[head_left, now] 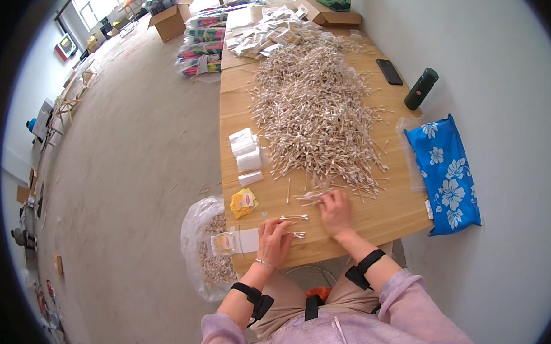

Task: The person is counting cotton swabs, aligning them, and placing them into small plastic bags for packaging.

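Note:
A large heap of cotton swabs (319, 106) covers the middle of the table. At its near edge my right hand (337, 212) has its fingers closed around a few swabs (311, 197). Lower left, my left hand (274, 241) is closed over swabs whose white tips (298, 235) stick out to the right. A pair of swabs (294, 217) lies just beyond those fingers. Beside the left hand is a white strip (247, 240), and a small clear packet with a yellow label (223, 243) sits at the table's left edge. Yellow label cards (243, 201) lie farther up.
White folded packs (245, 150) line the left side. Filled packets (276, 32) are piled at the far end before a cardboard box (327, 14). A phone (389, 72), dark green bottle (421, 89) and blue floral package (447, 175) stand along the wall. A clear bag of swabs (196, 230) hangs below left.

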### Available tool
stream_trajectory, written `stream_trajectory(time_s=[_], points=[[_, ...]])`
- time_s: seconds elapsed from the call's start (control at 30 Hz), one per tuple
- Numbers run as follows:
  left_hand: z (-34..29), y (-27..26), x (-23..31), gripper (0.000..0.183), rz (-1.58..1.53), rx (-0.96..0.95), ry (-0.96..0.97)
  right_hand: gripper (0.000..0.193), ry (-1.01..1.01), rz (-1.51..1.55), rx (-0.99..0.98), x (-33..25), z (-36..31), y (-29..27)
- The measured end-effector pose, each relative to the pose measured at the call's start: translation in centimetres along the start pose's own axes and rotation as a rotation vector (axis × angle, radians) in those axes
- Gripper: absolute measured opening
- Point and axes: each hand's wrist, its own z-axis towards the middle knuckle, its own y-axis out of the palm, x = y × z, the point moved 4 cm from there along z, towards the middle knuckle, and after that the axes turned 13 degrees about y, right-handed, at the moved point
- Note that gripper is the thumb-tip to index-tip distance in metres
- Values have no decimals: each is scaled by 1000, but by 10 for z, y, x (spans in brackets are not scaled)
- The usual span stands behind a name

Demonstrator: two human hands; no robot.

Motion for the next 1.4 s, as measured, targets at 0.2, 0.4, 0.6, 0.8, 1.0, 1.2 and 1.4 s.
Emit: stream_trajectory(time_s=[0.2, 0.4, 0.6, 0.8, 1.0, 1.2, 1.4], points=[[11, 9, -8, 18, 77, -21, -1, 9, -240, 185, -164, -34, -4, 15], [2, 10, -16, 14, 48, -3, -19, 17, -14, -15, 178, -12, 32, -17], [27, 2, -21, 20, 94, 115, -102, 19, -324, 43, -22, -36, -6, -13], [49, 10, -53, 21, 147, 93, -169, 16, -88, 22, -85, -21, -1, 5], [50, 19, -67, 13, 65, 71, -238, 11, -184, 189, -174, -40, -4, 16], [44, 16, -72, 8, 50, 85, -180, 9, -281, 290, -258, -50, -21, 23], [29, 11, -51, 9, 75, 46, -73, 15, -351, 312, -298, -56, -22, 19]])
